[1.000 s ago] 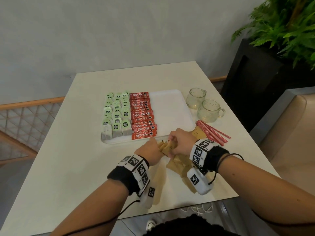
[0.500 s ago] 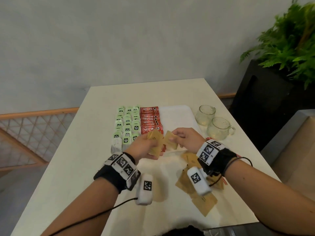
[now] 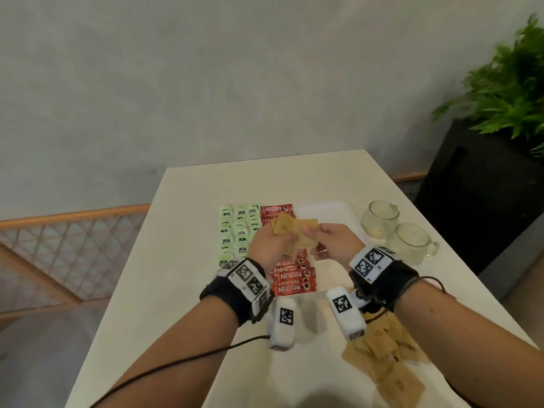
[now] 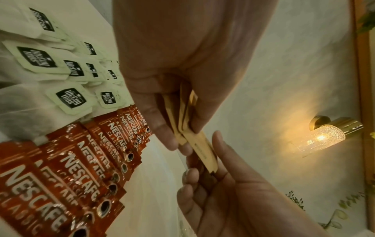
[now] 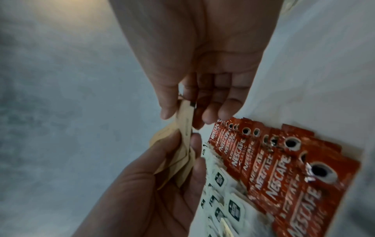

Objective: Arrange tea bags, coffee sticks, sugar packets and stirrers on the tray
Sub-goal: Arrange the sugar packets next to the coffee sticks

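Two hands meet near the middle of the head view, above a white rectangular plastic tray [image 3: 329, 208] on a cream table [image 3: 182, 260]. The left hand [image 3: 269, 245] grips a small fan of flat tan paper sugar packets [image 3: 287, 228], and the right hand [image 3: 334, 242] pinches one packet at the fan's right edge. Behind the hands, rows of pale green tea bags with dark labels [image 3: 238, 231] fill the tray's left side, with red Nescafe coffee sticks [image 3: 291, 279] in a column just to their right. More tan packets, a loose heap of them [image 3: 382, 357], lie on the table at the lower right of the frame. Two clear glass mugs [image 3: 397, 228] stand at the right, beside the tray, and a green fern in a black planter [image 3: 500, 113] fills the upper right.

In the left wrist view, the left hand [image 4: 182, 64] comes down from the top, thumb and fingers closed on the edges of the sugar packets [image 4: 182, 115]. The right hand [image 4: 233, 192] rises from the bottom, its fingers round the lowest packet. The tea bags [image 4: 40, 61] show at upper left, the coffee sticks [image 4: 71, 168] at lower left, and a lit brass wall lamp [image 4: 324, 136] at right.

In the right wrist view, the right hand [image 5: 202, 64] hangs from the top, thumb and fingers nipping a packet. The left hand [image 5: 152, 184] holds the sugar packets [image 5: 178, 160] from below. The coffee sticks [image 5: 284, 168] and tea bags [image 5: 223, 200] sit at lower right.
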Available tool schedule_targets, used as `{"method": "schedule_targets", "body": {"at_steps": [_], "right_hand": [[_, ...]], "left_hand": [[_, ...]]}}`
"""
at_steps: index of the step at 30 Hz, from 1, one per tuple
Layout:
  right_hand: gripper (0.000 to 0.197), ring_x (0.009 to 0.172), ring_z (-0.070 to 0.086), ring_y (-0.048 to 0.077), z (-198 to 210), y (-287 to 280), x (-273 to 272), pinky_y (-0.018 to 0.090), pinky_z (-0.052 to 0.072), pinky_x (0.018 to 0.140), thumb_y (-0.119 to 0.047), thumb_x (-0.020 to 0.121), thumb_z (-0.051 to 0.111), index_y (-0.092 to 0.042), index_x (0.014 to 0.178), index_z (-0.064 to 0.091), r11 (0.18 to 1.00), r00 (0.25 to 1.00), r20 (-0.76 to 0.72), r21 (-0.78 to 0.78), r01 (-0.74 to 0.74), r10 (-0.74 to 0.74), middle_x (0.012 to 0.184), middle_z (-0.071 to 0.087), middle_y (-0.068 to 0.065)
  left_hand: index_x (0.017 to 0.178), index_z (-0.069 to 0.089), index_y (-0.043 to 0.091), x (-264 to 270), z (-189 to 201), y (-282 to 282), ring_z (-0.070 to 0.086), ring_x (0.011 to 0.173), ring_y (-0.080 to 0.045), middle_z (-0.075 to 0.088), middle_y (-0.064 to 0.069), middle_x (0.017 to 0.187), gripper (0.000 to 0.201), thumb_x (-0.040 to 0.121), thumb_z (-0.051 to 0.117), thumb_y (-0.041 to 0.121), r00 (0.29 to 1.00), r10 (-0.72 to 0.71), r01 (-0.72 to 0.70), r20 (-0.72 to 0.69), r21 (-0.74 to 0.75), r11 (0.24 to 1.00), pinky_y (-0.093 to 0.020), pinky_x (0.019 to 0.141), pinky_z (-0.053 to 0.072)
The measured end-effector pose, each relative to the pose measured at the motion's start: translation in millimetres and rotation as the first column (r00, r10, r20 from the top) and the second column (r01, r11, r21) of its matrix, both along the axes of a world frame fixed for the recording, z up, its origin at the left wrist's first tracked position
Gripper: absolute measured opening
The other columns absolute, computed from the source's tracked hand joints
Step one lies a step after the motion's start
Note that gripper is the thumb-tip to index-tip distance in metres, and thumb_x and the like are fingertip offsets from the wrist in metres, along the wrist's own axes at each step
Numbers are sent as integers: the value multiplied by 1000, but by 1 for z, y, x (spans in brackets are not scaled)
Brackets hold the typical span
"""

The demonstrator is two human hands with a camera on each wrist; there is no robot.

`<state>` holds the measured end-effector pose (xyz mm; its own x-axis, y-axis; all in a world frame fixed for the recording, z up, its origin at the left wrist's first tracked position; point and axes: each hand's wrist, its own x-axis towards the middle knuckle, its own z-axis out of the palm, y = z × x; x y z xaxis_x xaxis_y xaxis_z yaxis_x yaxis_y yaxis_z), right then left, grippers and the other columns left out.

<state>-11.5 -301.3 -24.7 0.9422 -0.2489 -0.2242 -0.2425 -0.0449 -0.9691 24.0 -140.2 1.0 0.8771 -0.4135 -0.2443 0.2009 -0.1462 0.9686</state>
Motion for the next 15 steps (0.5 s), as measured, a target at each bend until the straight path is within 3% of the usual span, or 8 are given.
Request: {"method": "schedule_targets", "body": {"at_steps": [2, 5, 9, 13, 15], "right_hand": [[21, 58, 60, 12, 7, -6, 6, 27, 53, 60, -29, 89, 67, -8, 87, 68, 999, 1000, -17, 49, -6, 7, 73, 67, 3], [15, 57, 61, 12, 10, -19, 18, 27, 55, 61, -18, 88, 69, -5, 94, 69, 995, 999, -35, 97, -23, 27, 72, 66, 3], [23, 56, 62, 11, 4, -33, 42, 24, 55, 56, -13, 88, 69, 1, 106, 65, 1000, 999, -48, 5, -4, 4, 75, 65, 6], [16, 58, 59, 12, -6, -52, 74, 22, 59, 59, -16, 87, 70, -2, 97, 69, 987, 991, -70, -124, 103, -112, 73, 65, 8], [12, 55, 56, 15, -18, -61, 88, 21, 56, 53, -13, 86, 71, -1, 86, 68, 979, 976, -138, -140, 149, -169, 72, 63, 11]], "left_hand": [[104, 61, 18, 7, 4, -2, 71, 75, -17, 72, -5, 96, 12, 94, 61, 11, 1000, 8, -8, 7, 1, 1000, -29, 64, 59], [109, 60, 17, 19, 5, -7, 72, 78, -18, 72, -7, 103, 16, 95, 60, 10, 999, 5, -5, 39, 0, 1000, -35, 71, 60], [109, 61, 18, 37, 2, -16, 73, 88, -27, 73, -10, 105, 15, 95, 60, 12, 999, 33, -34, -23, -28, 999, -40, 74, 60], [111, 59, 13, 65, -2, -12, 72, 79, -21, 72, -13, 104, 16, 96, 60, 14, 984, 154, -161, -87, -88, 983, -37, 67, 62], [115, 58, 10, 78, -5, -7, 73, 79, -21, 73, -12, 104, 20, 95, 60, 15, 976, 187, -200, -116, -113, 973, -35, 64, 62]]}}
